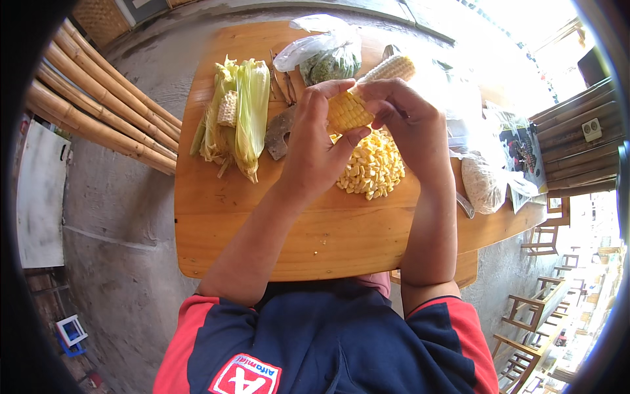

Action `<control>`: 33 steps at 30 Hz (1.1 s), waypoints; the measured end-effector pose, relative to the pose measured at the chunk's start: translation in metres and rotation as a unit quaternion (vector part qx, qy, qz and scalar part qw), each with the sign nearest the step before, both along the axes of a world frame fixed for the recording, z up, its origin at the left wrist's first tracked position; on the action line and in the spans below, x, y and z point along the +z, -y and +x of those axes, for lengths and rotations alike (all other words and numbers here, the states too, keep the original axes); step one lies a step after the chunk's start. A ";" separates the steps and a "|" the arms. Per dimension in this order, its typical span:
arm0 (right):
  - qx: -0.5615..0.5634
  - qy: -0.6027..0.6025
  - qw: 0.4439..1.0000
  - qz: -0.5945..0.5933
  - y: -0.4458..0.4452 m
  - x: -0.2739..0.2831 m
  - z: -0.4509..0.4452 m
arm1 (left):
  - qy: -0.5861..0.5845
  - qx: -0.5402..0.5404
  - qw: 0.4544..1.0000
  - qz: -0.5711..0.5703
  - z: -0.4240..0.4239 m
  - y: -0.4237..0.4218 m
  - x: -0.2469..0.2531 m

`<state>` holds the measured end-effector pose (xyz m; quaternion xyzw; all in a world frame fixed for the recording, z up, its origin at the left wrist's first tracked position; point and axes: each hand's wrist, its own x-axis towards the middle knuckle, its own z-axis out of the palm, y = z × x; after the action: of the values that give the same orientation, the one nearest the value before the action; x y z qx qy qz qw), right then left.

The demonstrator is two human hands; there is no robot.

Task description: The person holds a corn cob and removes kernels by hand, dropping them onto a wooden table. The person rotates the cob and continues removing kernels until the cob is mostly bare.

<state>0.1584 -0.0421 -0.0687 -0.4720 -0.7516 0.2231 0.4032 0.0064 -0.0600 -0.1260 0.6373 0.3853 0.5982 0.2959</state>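
Observation:
My left hand [315,133] holds a corn cob [347,112] above the table, its thumb below and fingers over the top. Yellow kernels still cover the side facing me. My right hand [403,111] grips the cob's right side, thumb and fingertips against the kernels. Just behind the hands shows a pale, stripped cob section [391,69]; whether it belongs to the held cob I cannot tell. Below the hands, a heap of loose yellow kernels [374,167] lies on the wooden table [305,236], partly hidden by my left thumb.
Corn husks [252,118] lie at left with a bare cob piece [227,108]. A dark flat block [280,132] sits beside my left hand. Behind stands a plastic bag of greens [327,64]. At right are a knife handle [465,204] and a filled plastic bag [485,184].

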 end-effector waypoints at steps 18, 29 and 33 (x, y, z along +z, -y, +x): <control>-0.026 0.123 0.949 0.288 -0.009 -0.008 -0.011 | 0.000 0.066 0.998 -0.011 0.007 -0.002 -0.007; -0.017 0.078 0.974 0.212 -0.007 -0.011 -0.012 | 0.045 0.050 0.996 -0.051 0.010 -0.002 -0.013; -0.026 0.062 0.982 0.174 -0.005 -0.013 -0.011 | 0.029 0.058 0.997 -0.042 0.009 -0.002 -0.013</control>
<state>0.1469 -0.0374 -0.0821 -0.4269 -0.7900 0.0481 0.4373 0.0158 -0.0581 -0.1389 0.5836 0.4376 0.6156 0.2982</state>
